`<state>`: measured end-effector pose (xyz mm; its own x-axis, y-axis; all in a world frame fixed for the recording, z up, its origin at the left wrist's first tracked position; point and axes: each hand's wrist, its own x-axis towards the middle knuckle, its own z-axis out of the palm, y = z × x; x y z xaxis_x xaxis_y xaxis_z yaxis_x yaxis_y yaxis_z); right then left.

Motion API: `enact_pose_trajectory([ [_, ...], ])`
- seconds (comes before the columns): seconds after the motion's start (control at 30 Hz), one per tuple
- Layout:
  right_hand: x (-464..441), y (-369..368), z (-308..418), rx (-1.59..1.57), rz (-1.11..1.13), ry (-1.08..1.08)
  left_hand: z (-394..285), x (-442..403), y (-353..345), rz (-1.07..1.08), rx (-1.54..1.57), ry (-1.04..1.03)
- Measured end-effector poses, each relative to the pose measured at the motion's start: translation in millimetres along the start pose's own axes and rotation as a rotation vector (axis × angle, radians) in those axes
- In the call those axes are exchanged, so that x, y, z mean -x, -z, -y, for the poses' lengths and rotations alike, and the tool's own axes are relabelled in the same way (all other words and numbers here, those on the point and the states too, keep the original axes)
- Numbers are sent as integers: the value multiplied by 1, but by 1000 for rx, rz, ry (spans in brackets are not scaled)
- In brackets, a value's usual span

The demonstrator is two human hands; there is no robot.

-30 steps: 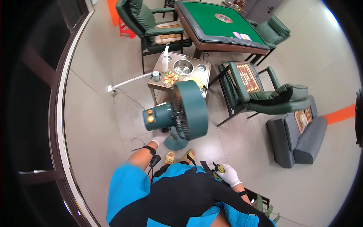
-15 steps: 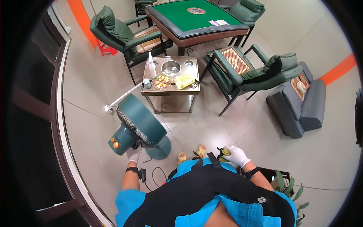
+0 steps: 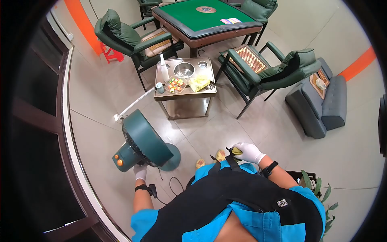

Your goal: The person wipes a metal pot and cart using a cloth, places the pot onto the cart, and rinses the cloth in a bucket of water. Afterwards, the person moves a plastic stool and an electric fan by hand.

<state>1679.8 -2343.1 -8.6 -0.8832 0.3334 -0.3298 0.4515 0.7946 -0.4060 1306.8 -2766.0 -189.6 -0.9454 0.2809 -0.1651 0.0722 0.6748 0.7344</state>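
A dark green fan [image 3: 147,137] with orange knobs leans at the lower left, its round base on the floor. My left hand [image 3: 140,172], in a white glove, is at the fan's neck beneath the motor housing; its fingers are partly hidden there, closed round the neck. My right hand [image 3: 249,153], also gloved in white, is closed on a yellow-green cloth [image 3: 236,151] with a black part beside it, in front of my waist.
Ahead is a metal trolley [image 3: 185,95] bearing a steel bowl, a bottle, a dish and a yellow packet. Behind it stand a green-topped table [image 3: 193,16] and green chairs [image 3: 258,74]. A grey sofa [image 3: 334,101] is at right, a plant [image 3: 328,207] at lower right.
The fan has swung from the middle to the lower left along with my left hand. The view has shifted, showing more of the trolley. My right hand keeps its hold on the cloth.
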Motion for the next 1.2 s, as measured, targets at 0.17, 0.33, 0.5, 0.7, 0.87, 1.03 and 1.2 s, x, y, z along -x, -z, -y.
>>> enact_pose_trajectory([
  [0.17,-8,9,8,-4,-52,1,-23,0,2,152,-102,186],
  [0.33,-5,12,13,-32,-99,-28,32,-7,-17,-6,239,37],
  [0.5,-7,8,12,-64,-114,-36,0,9,-16,32,435,61],
  [0.7,-24,19,5,-89,-67,-29,44,17,-24,48,329,55],
  [0.87,-50,27,-27,-137,-89,3,32,64,-25,-140,43,401],
  [1.03,-80,46,-77,-208,-109,53,75,107,-43,244,-527,396],
  [1.2,-104,65,-145,-304,-135,64,-103,134,-92,260,-77,976],
])
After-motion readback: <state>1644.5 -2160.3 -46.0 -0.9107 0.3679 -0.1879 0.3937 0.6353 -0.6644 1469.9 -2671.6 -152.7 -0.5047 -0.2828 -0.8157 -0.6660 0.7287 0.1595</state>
